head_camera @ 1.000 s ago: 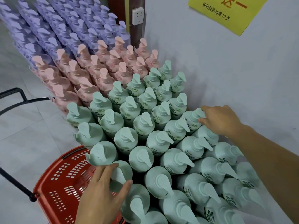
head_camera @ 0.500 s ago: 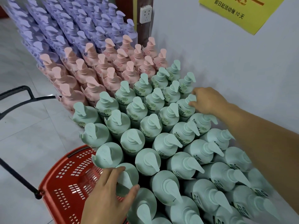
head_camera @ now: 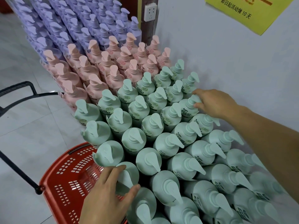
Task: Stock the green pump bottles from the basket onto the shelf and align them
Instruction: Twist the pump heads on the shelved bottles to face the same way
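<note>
Both hands are working on the block of green pump bottles (head_camera: 168, 143), which are standing packed in rows from the near edge of the view up to the middle, tight against the white wall (head_camera: 226, 62) on the right. The left hand (head_camera: 106, 191) is sitting at the near left edge of the block; its fingers and thumb are curling around the pump head of a front-row bottle (head_camera: 127, 175), holding it. The right hand (head_camera: 213, 102) is reaching in from the right along the wall, and its fingertips are pinching the pump of a wall-side bottle (head_camera: 189, 107) in the farther part of the green block. Most green pump spouts are pointing toward the near right, though a few on the left edge are turning other ways.

Just below and left of the left hand, the red basket (head_camera: 64, 180) is sitting on the pale tiled floor (head_camera: 24, 126); its perforated inside is showing, and no bottle can be seen in the part that is in view. Its black handle (head_camera: 17, 92) is arching up on the far left.

Beyond the green bottles, pink pump bottles (head_camera: 103, 65) are standing in matching rows, touching the green block's far edge. Farther still, purple pump bottles (head_camera: 72, 18) are filling the far left. A white wall socket (head_camera: 150, 12) is sitting on a dark brown post at the far end, and a yellow notice (head_camera: 252, 12) with printed characters is hanging on the wall at the far right.
</note>
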Demonstrator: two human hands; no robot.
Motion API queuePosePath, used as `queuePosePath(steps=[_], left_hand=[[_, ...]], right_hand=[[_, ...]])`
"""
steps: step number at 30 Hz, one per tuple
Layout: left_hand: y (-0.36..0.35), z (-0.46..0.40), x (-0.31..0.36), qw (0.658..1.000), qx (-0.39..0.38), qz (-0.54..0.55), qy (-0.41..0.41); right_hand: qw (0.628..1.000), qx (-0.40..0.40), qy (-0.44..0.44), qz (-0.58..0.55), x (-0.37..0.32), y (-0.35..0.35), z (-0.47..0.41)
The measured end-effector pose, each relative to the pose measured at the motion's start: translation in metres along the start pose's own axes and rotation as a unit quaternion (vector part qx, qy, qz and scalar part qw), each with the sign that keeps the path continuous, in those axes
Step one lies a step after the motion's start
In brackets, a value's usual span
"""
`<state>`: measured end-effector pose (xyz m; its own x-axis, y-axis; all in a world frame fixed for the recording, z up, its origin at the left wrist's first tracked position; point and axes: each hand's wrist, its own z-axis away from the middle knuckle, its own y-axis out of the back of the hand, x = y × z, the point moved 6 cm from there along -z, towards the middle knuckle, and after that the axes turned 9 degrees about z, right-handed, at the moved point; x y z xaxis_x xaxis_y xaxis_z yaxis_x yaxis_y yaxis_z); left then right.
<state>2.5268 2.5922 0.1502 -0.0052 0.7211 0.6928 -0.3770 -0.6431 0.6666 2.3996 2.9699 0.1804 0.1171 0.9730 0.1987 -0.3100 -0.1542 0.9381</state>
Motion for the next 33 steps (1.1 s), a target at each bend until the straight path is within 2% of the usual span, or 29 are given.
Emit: queuePosePath(steps=[3, 4, 7, 9, 14, 20, 24, 29, 30, 33], left_hand=[[0.014, 0.003, 0.005, 0.999, 0.039, 0.018, -0.017], [0.022, 0.003, 0.006, 0.997, 0.067, 0.029, -0.02], [0.043, -0.003, 0.002, 0.982, 0.165, 0.093, 0.023], [0.052, -0.013, -0.002, 0.97, 0.194, 0.132, 0.057], [0.048, -0.037, -0.015, 0.967, 0.122, 0.197, 0.109], [0.042, -0.036, -0.022, 0.954, 0.123, 0.252, 0.105], [0.036, -0.038, -0.024, 0.945, 0.118, 0.285, 0.113], [0.035, -0.042, -0.025, 0.941, 0.104, 0.301, 0.113], [0.035, -0.043, -0.025, 0.941, 0.102, 0.301, 0.114], [0.035, -0.044, -0.025, 0.94, 0.093, 0.308, 0.115]], right_hand=[[0.993, 0.116, 0.014, -0.008, -0.023, 0.019, 0.018], [0.991, 0.129, 0.028, -0.025, -0.039, 0.022, 0.024], [0.995, 0.076, 0.047, -0.035, -0.074, 0.008, 0.028], [0.998, 0.052, 0.029, -0.034, -0.078, -0.003, 0.025], [0.997, 0.037, 0.031, -0.068, -0.077, -0.013, 0.017], [0.996, 0.034, 0.056, -0.06, -0.073, -0.014, 0.011], [0.997, -0.001, 0.056, -0.045, -0.073, -0.008, 0.017], [0.985, 0.163, 0.058, -0.005, -0.118, 0.024, 0.051], [0.985, 0.161, 0.065, 0.002, -0.132, 0.023, 0.055], [0.994, 0.076, 0.067, -0.039, -0.15, 0.012, 0.051]])
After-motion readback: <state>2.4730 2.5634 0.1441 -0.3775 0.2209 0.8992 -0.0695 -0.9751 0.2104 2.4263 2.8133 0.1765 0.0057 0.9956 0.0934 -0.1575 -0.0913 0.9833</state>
